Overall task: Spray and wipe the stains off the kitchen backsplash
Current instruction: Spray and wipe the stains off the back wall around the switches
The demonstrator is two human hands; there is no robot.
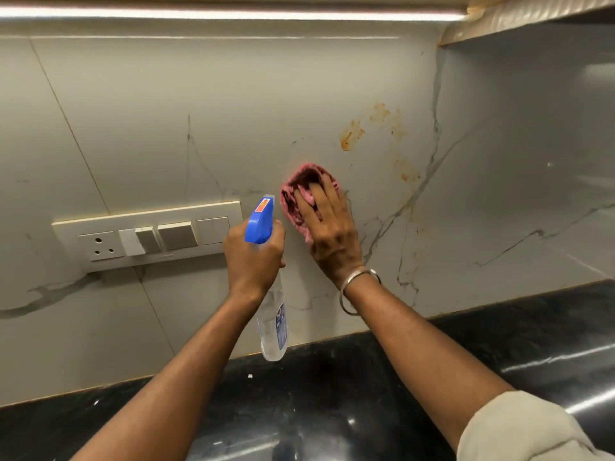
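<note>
My left hand (253,257) grips the neck of a clear spray bottle (273,327) with a blue trigger head (260,221), its nozzle toward the white marble backsplash (166,128). My right hand (327,227) presses a bunched pink cloth (296,191) flat against the backsplash, fingers spread over it. Orange-brown stains (351,134) sit on the wall above and to the right of the cloth, with more spots (407,173) trailing down toward the corner.
A cream switch and socket panel (149,236) is set in the wall left of the bottle. A glossy black countertop (316,394) runs below. The wall turns a corner (437,128) at right, under a cabinet edge (532,18) and light strip.
</note>
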